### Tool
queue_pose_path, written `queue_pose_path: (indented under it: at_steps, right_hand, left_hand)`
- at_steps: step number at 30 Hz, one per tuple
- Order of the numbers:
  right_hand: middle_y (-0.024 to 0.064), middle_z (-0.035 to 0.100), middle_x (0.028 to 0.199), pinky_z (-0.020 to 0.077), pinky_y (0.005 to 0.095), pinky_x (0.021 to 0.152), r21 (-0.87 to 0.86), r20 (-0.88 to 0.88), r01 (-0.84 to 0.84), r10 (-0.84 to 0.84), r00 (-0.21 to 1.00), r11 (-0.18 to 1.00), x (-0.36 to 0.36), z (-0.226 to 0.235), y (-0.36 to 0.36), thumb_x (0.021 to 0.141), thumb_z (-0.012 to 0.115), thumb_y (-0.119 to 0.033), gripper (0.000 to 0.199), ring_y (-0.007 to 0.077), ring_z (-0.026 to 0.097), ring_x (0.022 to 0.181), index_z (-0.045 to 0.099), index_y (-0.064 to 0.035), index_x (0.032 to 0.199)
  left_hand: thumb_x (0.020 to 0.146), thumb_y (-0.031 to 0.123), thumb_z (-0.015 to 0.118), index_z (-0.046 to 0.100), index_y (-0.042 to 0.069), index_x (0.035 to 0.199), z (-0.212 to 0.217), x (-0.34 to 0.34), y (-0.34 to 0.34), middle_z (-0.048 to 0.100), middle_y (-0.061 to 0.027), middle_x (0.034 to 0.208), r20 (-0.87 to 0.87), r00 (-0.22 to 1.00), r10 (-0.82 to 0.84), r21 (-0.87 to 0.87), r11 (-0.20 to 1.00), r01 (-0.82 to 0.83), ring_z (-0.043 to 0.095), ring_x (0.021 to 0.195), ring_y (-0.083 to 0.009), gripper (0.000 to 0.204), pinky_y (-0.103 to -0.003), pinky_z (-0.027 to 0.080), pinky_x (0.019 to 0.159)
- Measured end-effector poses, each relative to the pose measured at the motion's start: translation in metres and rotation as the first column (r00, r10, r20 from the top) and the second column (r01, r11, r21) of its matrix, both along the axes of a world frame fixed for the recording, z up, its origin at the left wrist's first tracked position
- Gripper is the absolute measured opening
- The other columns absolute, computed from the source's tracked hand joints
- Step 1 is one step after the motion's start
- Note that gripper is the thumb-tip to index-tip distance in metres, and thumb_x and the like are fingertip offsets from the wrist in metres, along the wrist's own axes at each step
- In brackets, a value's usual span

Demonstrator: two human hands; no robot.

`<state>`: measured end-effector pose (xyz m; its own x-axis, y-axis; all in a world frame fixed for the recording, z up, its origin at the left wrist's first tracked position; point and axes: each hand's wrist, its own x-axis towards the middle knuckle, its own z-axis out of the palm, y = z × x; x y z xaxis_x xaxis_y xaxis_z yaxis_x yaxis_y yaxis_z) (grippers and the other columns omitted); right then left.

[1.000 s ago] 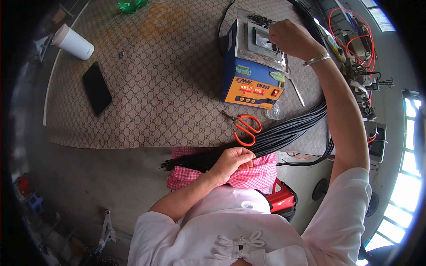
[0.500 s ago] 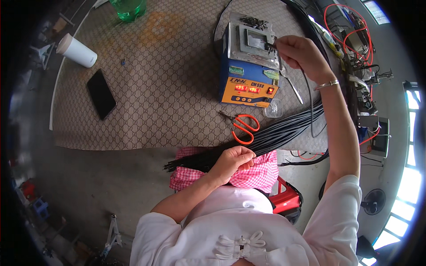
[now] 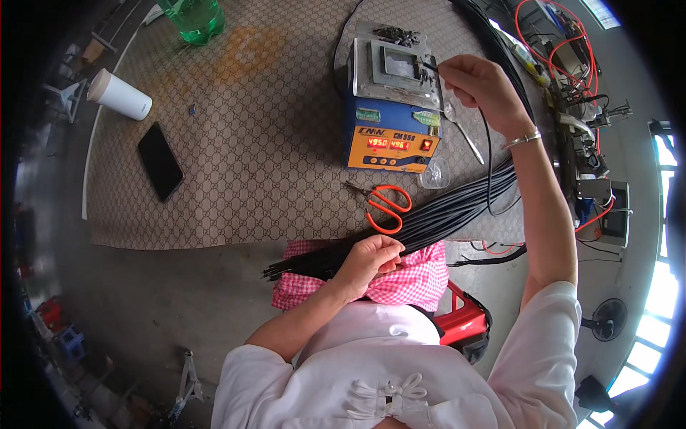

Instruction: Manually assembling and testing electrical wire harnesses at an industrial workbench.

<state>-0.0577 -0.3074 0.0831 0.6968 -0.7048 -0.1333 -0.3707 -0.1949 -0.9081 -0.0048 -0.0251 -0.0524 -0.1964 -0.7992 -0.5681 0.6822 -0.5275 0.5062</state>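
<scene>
My right hand [image 3: 483, 91], with a bracelet at the wrist, pinches a black cable [image 3: 490, 168] close to its end. That end points left toward the square basin of a solder pot [image 3: 386, 151], a blue box with an orange front and lit red displays. The rest of the cable hangs in a loop below the hand. My left hand [image 3: 370, 263] is closed at the table's front edge, over a thick bundle of black cables [image 3: 450, 214]. What its fingers hold, if anything, is hidden. Dark scraps lie around the basin.
Orange-handled scissors [image 3: 389, 207] lie in front of the pot, beside a small clear dish [image 3: 434, 174] and a metal spatula [image 3: 464, 134]. Farther left are a phone [image 3: 161, 161], a white cup [image 3: 120, 94] and a green bottle [image 3: 194, 20]. A pink checked cloth [image 3: 411, 282] covers my lap.
The whole view has shifted slightly. My right hand sits a little farther right of the basin with the cable still pinched. My left hand stays about where it was.
</scene>
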Motion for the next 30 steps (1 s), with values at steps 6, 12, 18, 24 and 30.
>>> queue_pose_path:
  at_steps: [6,12,18,24,30]
  right_hand:
    - [0.0064,0.062,0.067,0.0446,0.0258,0.053,-0.586,-0.257,-0.184,0.034,0.966,0.789,0.012,-0.007,-0.019,0.073,0.063,-0.016,0.019,0.0118,0.056,0.056,0.066,-0.005,0.089]
    - [0.012,0.06,0.069,0.0462,0.0301,0.061,-0.734,-0.383,-0.289,-0.023,0.924,0.614,0.031,-0.008,-0.018,0.07,0.061,-0.011,0.015,0.0211,0.059,0.062,0.063,-0.0006,0.081]
    - [0.0133,0.06,0.073,0.0461,0.0321,0.062,-0.756,-0.481,-0.393,-0.036,0.876,0.523,0.039,-0.01,-0.021,0.069,0.059,-0.009,0.012,0.0247,0.06,0.065,0.062,-0.0004,0.077]
    - [0.014,0.062,0.079,0.0468,0.0381,0.07,-0.724,-0.494,-0.376,-0.054,0.868,0.579,0.044,-0.015,-0.023,0.067,0.059,-0.011,0.012,0.0308,0.06,0.077,0.063,-0.004,0.077]
    - [0.014,0.062,0.079,0.0471,0.0374,0.069,-0.704,-0.492,-0.361,-0.055,0.869,0.611,0.044,-0.02,-0.026,0.067,0.059,-0.011,0.013,0.0307,0.06,0.076,0.063,-0.004,0.077]
  left_hand:
    - [0.087,0.015,0.052,0.058,0.005,0.093,-0.002,0.001,-0.001,0.056,0.0008,0.076,-0.03,1.0,0.004,-0.008,1.0,-0.005,0.049,0.066,-0.0042,0.013,-0.018,0.043,0.065]
    - [0.086,0.016,0.053,0.058,0.005,0.093,-0.003,0.003,-0.001,0.056,0.0012,0.076,-0.032,0.999,0.011,0.0,1.0,-0.011,0.049,0.066,-0.0039,0.014,-0.018,0.043,0.065]
    - [0.087,0.015,0.052,0.058,0.004,0.093,-0.004,0.004,-0.001,0.056,0.0012,0.076,-0.05,0.999,0.005,-0.01,1.0,-0.005,0.049,0.066,-0.0035,0.014,-0.018,0.043,0.065]
    - [0.087,0.015,0.052,0.058,0.004,0.093,-0.006,0.005,0.0,0.056,0.0011,0.075,-0.057,0.998,0.001,-0.018,1.0,-0.002,0.05,0.066,-0.0035,0.014,-0.018,0.043,0.065]
    - [0.087,0.016,0.051,0.058,0.005,0.093,-0.008,0.005,-0.001,0.056,0.0012,0.076,-0.039,0.999,-0.015,-0.025,1.0,0.014,0.05,0.066,-0.0036,0.015,-0.018,0.043,0.065]
